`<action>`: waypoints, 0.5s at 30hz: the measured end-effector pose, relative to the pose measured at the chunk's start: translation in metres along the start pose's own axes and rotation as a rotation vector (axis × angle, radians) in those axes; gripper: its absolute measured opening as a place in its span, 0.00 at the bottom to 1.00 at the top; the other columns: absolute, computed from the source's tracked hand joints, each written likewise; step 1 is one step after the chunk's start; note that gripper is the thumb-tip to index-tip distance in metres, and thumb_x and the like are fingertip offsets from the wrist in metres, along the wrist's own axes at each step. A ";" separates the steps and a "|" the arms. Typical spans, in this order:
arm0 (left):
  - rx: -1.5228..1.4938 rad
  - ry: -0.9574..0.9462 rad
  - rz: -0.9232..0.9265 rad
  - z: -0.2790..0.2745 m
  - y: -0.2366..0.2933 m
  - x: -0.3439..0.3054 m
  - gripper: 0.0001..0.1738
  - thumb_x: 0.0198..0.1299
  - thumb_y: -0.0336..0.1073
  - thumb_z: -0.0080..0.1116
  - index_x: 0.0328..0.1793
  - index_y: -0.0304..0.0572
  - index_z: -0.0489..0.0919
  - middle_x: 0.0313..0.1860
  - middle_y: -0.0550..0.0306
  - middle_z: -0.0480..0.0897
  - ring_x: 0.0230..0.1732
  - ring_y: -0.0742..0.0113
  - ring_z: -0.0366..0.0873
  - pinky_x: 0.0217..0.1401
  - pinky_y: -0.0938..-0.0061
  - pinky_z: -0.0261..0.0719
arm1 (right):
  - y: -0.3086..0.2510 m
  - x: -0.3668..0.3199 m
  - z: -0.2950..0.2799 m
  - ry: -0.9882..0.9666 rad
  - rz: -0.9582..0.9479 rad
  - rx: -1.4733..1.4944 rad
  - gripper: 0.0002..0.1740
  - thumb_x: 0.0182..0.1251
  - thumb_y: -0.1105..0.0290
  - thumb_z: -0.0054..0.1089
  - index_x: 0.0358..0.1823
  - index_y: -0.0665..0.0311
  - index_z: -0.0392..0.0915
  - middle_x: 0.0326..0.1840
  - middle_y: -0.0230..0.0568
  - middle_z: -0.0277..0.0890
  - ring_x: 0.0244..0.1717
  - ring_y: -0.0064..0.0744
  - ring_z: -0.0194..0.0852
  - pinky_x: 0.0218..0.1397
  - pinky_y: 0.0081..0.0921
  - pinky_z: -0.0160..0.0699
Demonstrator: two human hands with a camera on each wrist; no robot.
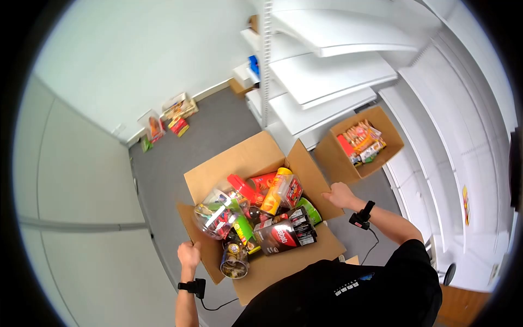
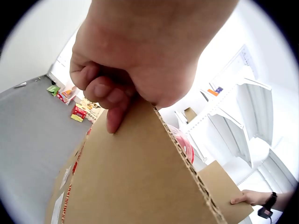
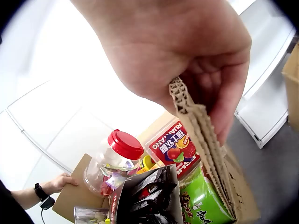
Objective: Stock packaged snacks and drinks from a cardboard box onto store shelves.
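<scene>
A large open cardboard box (image 1: 234, 161) stands in front of me, filled with packaged snacks. My left hand (image 1: 189, 254) grips the top of its left flap (image 2: 135, 172), thumb on one face and curled fingers on the other. On the opposite side my right hand (image 1: 340, 196) pinches the right flap (image 3: 201, 130) by its corrugated edge. Inside lie a clear jar with a red lid (image 3: 126, 143), a yellow canister (image 1: 275, 192), a dark carton of black sachets (image 1: 277, 237), a fruit candy tub (image 3: 175, 149) and a green packet (image 3: 201, 200).
A smaller cardboard box (image 1: 338, 158) of snacks stands beyond my right hand, beside white shelving (image 1: 338, 79). Several snack packs (image 1: 178, 125) lie on the grey floor along the far wall. White cabinets (image 1: 81, 185) run down the left side.
</scene>
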State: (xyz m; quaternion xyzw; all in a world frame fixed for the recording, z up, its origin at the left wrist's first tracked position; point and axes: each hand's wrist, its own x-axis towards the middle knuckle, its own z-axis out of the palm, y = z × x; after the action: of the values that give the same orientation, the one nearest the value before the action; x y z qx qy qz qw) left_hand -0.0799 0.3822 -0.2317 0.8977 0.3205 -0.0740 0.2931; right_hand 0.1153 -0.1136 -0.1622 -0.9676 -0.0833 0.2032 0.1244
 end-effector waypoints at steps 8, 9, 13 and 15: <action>0.073 0.050 0.200 -0.003 0.158 -0.064 0.20 0.47 0.42 0.56 0.21 0.25 0.76 0.16 0.35 0.75 0.22 0.45 0.79 0.30 0.58 0.74 | 0.135 -0.076 -0.094 0.180 0.010 0.026 0.32 0.58 0.48 0.56 0.18 0.77 0.76 0.21 0.66 0.72 0.29 0.62 0.76 0.35 0.48 0.74; 0.067 0.041 0.210 -0.007 0.175 -0.074 0.20 0.47 0.42 0.56 0.21 0.25 0.76 0.17 0.35 0.75 0.22 0.46 0.79 0.30 0.58 0.74 | 0.148 -0.079 -0.110 0.177 0.012 0.038 0.32 0.58 0.48 0.56 0.18 0.77 0.76 0.21 0.66 0.73 0.29 0.62 0.76 0.35 0.48 0.74; 0.096 -0.007 0.127 0.011 0.298 -0.122 0.20 0.47 0.43 0.56 0.24 0.26 0.77 0.19 0.34 0.76 0.24 0.44 0.79 0.31 0.57 0.75 | 0.251 -0.090 -0.190 0.168 -0.013 0.127 0.30 0.57 0.49 0.57 0.19 0.77 0.77 0.21 0.65 0.73 0.28 0.62 0.76 0.35 0.48 0.74; 0.135 0.032 0.189 0.014 0.363 -0.134 0.20 0.47 0.43 0.55 0.24 0.26 0.78 0.22 0.32 0.76 0.27 0.39 0.79 0.34 0.55 0.75 | 0.283 -0.085 -0.242 0.153 0.012 0.165 0.30 0.56 0.49 0.57 0.20 0.77 0.77 0.20 0.65 0.73 0.28 0.61 0.76 0.35 0.47 0.74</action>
State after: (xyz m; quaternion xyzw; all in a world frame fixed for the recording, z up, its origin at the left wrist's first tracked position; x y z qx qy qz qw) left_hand 0.0404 0.0763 -0.0262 0.9427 0.2334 -0.0529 0.2323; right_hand 0.1702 -0.4518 0.0061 -0.9673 -0.0505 0.1358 0.2084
